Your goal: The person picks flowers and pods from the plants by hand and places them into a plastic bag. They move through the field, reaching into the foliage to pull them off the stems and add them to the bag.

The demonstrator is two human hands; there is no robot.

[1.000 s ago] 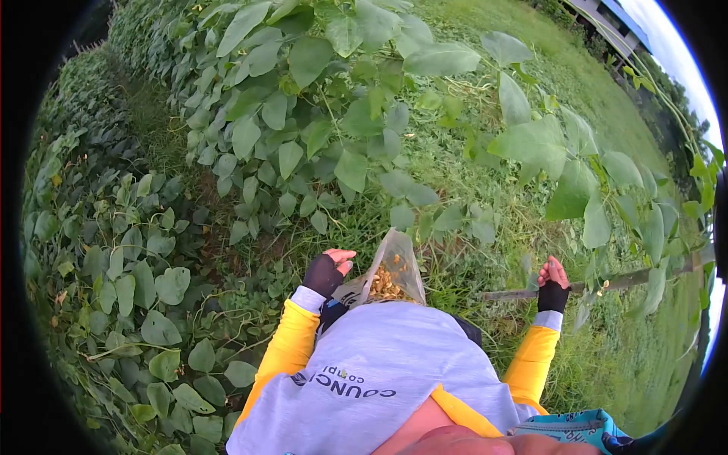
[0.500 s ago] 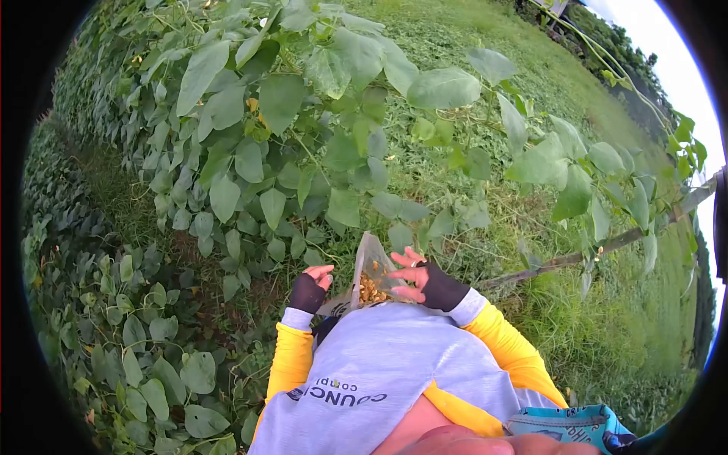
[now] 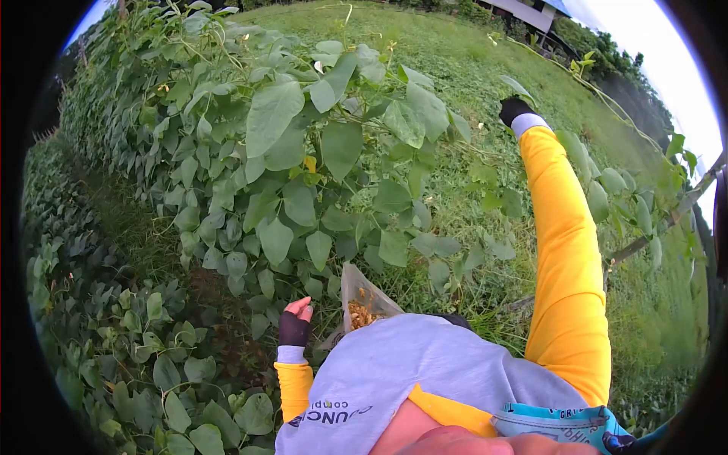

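My left hand [image 3: 296, 320], in a dark fingerless glove, is near waist height with its fingers curled together; whatever they hold, if anything, is too small to tell. Just right of it a translucent bag [image 3: 353, 292] hangs open at my waist, with yellowish-brown bits [image 3: 362, 312] inside. My right arm, in a yellow sleeve, stretches far forward. At its end my right hand [image 3: 516, 111], also dark-gloved, is among the vine leaves at the upper right, beside a leaf [image 3: 518, 87]. Its fingers are hidden behind the glove.
Dense climbing vines [image 3: 288, 152] with broad leaves fill the front and left. Low leafy plants [image 3: 174, 379] grow at the lower left. A slanting wooden pole [image 3: 686, 203] stands at the right, and a roofed building [image 3: 523, 14] is far off at the top.
My right hand has left the bag and reached forward and up into the vines. My left hand has lowered slightly, staying beside the bag. The view has shifted.
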